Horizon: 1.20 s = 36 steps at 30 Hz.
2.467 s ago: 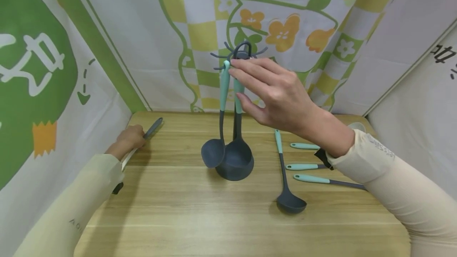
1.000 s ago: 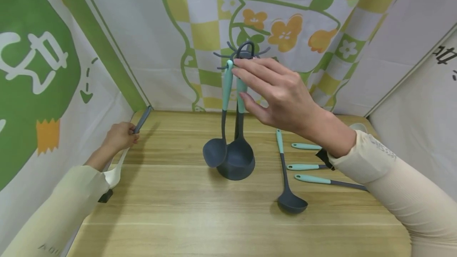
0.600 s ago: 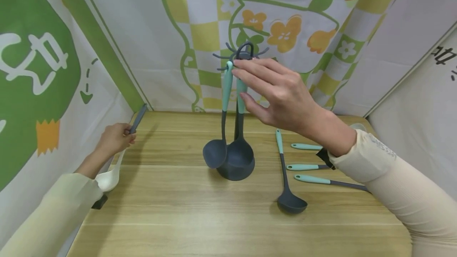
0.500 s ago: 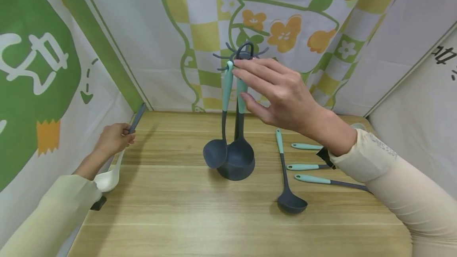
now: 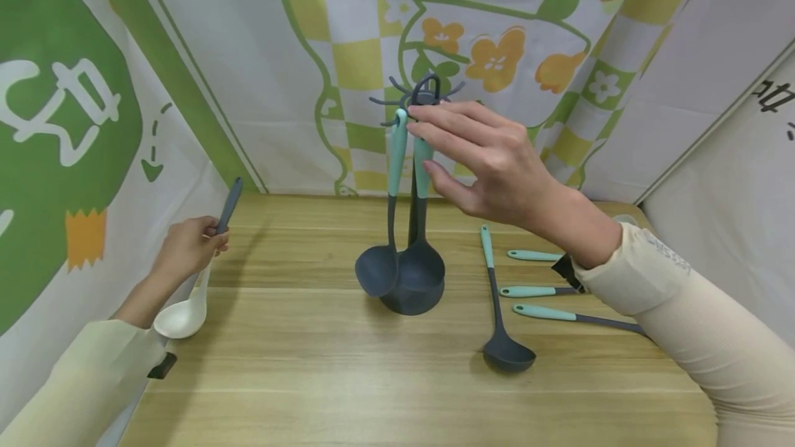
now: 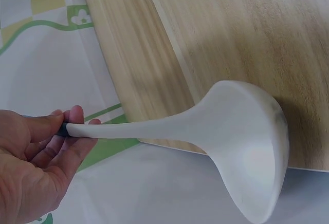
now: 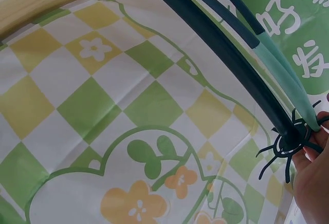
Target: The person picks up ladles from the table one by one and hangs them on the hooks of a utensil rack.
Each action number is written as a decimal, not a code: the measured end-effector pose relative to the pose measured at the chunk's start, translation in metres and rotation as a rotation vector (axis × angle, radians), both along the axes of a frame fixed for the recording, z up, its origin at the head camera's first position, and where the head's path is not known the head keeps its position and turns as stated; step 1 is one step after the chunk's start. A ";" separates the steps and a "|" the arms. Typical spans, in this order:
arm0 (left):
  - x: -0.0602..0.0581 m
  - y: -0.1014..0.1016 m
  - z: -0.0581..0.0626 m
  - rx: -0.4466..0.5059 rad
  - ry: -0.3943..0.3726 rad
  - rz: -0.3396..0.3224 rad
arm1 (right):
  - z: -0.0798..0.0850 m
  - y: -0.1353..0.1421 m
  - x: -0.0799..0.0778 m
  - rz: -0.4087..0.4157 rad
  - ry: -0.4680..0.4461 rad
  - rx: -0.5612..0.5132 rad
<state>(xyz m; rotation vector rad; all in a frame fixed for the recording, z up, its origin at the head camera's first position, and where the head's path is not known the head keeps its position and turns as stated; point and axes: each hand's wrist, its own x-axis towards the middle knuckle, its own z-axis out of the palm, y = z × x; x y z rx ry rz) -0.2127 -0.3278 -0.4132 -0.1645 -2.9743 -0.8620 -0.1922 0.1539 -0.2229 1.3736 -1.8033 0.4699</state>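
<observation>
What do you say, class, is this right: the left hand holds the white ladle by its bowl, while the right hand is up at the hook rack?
Not quite: the left hand holds the white ladle by its dark grey grip, not by its bowl, as the left wrist view shows. The right hand is indeed up at the hook rack.

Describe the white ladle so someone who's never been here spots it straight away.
Start at the wooden table and go to its left edge. There the left hand holds the white ladle by its dark grip. Its neck and bowl are white, whereas the hanging ladles on the central rack have dark bowls and mint handles.
</observation>
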 end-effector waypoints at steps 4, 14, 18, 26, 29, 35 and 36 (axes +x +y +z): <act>0.005 -0.001 0.001 0.002 0.036 0.001 | 0.000 0.001 -0.001 0.014 -0.007 -0.004; 0.015 -0.004 0.003 0.001 0.079 0.014 | 0.000 0.005 -0.004 0.051 -0.029 -0.016; 0.018 -0.006 0.005 0.016 0.063 0.025 | 0.000 0.007 -0.006 0.071 -0.043 -0.016; 0.023 -0.006 0.007 0.021 0.083 0.036 | 0.001 0.009 -0.009 0.104 -0.062 -0.036; 0.025 -0.007 0.008 0.034 0.080 0.035 | 0.001 0.009 -0.010 0.120 -0.071 -0.048; 0.029 -0.007 0.008 0.022 0.108 0.044 | 0.001 0.009 -0.011 0.134 -0.077 -0.049; 0.029 -0.007 0.008 0.017 0.116 0.044 | 0.001 0.009 -0.011 0.135 -0.077 -0.050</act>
